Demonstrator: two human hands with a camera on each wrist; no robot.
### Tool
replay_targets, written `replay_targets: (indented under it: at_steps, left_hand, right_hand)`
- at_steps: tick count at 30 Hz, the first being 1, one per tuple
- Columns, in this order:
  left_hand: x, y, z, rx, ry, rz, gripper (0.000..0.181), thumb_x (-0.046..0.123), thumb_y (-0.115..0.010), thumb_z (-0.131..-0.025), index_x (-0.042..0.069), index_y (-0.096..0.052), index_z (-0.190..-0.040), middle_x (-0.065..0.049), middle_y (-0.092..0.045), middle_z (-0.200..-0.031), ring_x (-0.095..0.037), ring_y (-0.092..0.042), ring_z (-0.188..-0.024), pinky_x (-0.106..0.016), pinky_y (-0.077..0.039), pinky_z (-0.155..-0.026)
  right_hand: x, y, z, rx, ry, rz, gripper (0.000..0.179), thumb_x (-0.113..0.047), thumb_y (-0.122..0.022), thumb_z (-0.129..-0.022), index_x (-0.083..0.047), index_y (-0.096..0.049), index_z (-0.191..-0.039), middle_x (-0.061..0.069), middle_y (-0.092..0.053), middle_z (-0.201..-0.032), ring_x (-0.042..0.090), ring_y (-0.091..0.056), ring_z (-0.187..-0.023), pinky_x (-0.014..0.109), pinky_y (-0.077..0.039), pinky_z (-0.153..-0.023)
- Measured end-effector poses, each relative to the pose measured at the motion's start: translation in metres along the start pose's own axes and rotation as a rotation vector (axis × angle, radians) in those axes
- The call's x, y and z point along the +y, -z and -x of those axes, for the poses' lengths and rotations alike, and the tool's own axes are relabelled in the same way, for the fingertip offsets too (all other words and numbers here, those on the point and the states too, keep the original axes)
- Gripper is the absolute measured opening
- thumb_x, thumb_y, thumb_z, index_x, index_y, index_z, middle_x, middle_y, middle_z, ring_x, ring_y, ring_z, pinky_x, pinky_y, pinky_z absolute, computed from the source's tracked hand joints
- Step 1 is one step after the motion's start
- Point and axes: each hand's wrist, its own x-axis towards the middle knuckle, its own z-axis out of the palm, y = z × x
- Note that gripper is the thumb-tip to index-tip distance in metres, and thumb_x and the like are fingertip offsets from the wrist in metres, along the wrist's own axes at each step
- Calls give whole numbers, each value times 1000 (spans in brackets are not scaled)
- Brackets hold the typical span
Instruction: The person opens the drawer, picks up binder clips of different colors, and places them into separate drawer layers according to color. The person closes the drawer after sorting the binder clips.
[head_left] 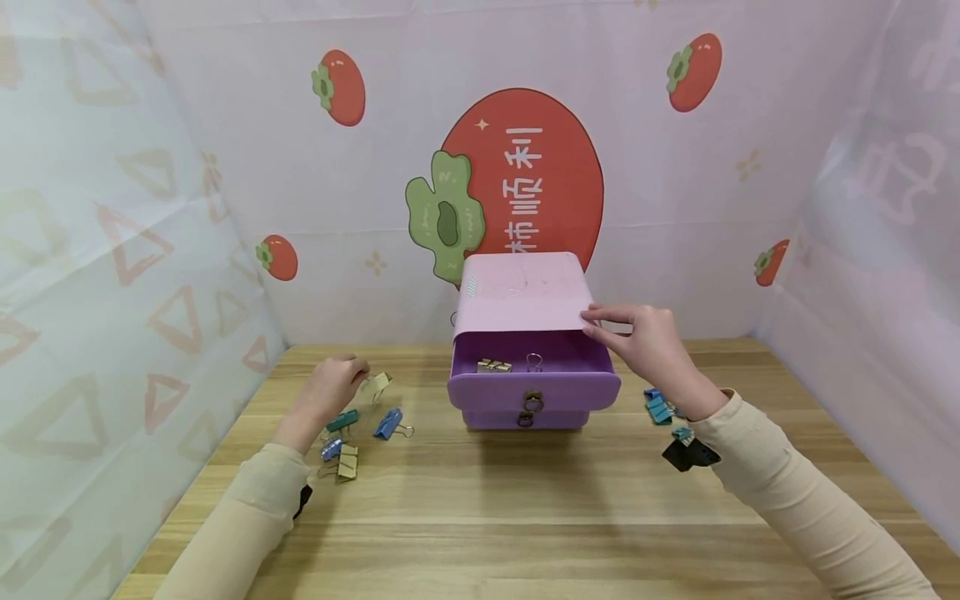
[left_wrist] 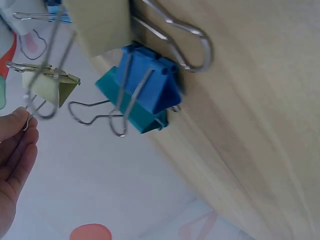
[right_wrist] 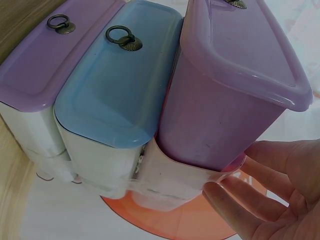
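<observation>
Cream sleeves (head_left: 232, 517) are slanting in from the lower corners of the head view, lying nearest the camera over the wooden table (head_left: 450, 533). At the end of one, the left hand (head_left: 326, 392) is pinching a pale yellow binder clip (head_left: 377, 386) by a wire handle, thumb pressing against fingertips, the back of the hand facing up. The clip's body is sitting just beyond that pinch, on the side toward the open top drawer (head_left: 487, 392), its long edge running aslant and rising to the right. Everything seems to be hinging on the sideways gap: the drawer is standing well apart to the clip's right, jutting out from under the pink casing (head_left: 517, 292), with a gold clip (head_left: 495, 366) lying inside. While the left hand is holding the clip, the right hand (head_left: 648, 337) is nearer the drawer; its thumb and a finger are pinching the casing's right front edge, the forearm angling up and inward from the right. Loose beside the left hand, a green clip (head_left: 342, 420) and a blue clip (head_left: 387, 423) are resting on the wood; whether the held clip is also touching it, the pictures are not showing clearly.
</observation>
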Motion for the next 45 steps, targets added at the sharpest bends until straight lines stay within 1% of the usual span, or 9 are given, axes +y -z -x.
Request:
replay_targets:
  at_steps: [4, 8, 13, 21, 25, 30, 37, 41, 45]
  left_hand:
    - [10, 9, -3, 55, -17, -10, 6, 3, -67, -85, 2, -72, -88, -8, -64, -78, -23, -63, -68, -37, -55, -61]
    - [21, 19, -6, 116, -43, -23, 4, 4, -69, -84, 3, -71, -87, -7, -64, -78, -22, -63, -69, -36, -54, -61]
    - [32, 31, -11, 201, -94, -24, 4, 3, -70, -83, 2, -72, -86, -8, -65, -77, -22, -63, -70, -36, -54, -61]
    - [52, 50, -20, 325, -184, 14, 6, -1, -72, -80, 1, -71, -85, -8, -64, -79, -23, -61, -74, -36, -54, -62]
    - [64, 60, -24, 383, -233, 27, 6, -3, -70, -80, 0, -69, -86, -9, -63, -81, -24, -60, -75, -36, -53, -64]
    - [77, 71, -29, 424, -260, 50, 6, -3, -67, -83, -2, -68, -88, -10, -60, -81, -25, -57, -77, -36, -52, -66]
    - [94, 84, -35, 478, -294, 75, 5, -3, -64, -85, -3, -68, -89, -11, -60, -82, -25, -55, -75, -36, -51, -64]
    - [103, 89, -38, 511, -299, 92, 5, -4, -64, -85, -2, -68, -88, -11, -61, -81, -25, -55, -73, -35, -51, -64]
    - [109, 92, -42, 528, -304, 104, 5, -3, -64, -85, -2, -69, -88, -10, -62, -81, -25, -55, -75, -35, -51, -66]
  right_hand:
    - [1, 0, 0, 8, 9, 4, 24, -24, -69, -87, -11, -73, -107, 10, -69, -115, 27, -66, -104, 40, -58, -74]
    - [1, -1, 1, 12, 14, 5, 24, -24, -69, -87, -11, -74, -107, 9, -69, -114, 27, -67, -103, 41, -57, -75]
    - [2, 0, 2, 14, 14, 2, 24, -24, -69, -87, -11, -74, -107, 10, -69, -114, 28, -67, -102, 42, -57, -75]
    - [2, 0, 2, 17, 15, 13, 24, -26, -69, -87, -12, -74, -107, 9, -69, -113, 27, -67, -102, 42, -58, -75]
    - [3, 0, 2, 17, 17, 18, 24, -26, -69, -87, -12, -74, -107, 9, -70, -113, 27, -67, -102, 42, -58, -75]
    - [2, 0, 2, 10, 9, 14, 25, -26, -69, -87, -13, -74, -107, 8, -69, -114, 26, -67, -102, 42, -58, -75]
    - [1, 0, 1, 5, -3, 14, 25, -27, -69, -87, -13, -74, -108, 8, -69, -115, 26, -67, -101, 42, -58, -75]
    - [0, 0, 1, 3, -4, 13, 25, -26, -69, -87, -13, -74, -108, 8, -69, -114, 26, -67, -101, 41, -58, -75]
    - [0, 0, 1, 6, 1, 15, 25, -26, -69, -87, -13, -74, -108, 9, -69, -115, 26, -67, -101, 41, -58, -74]
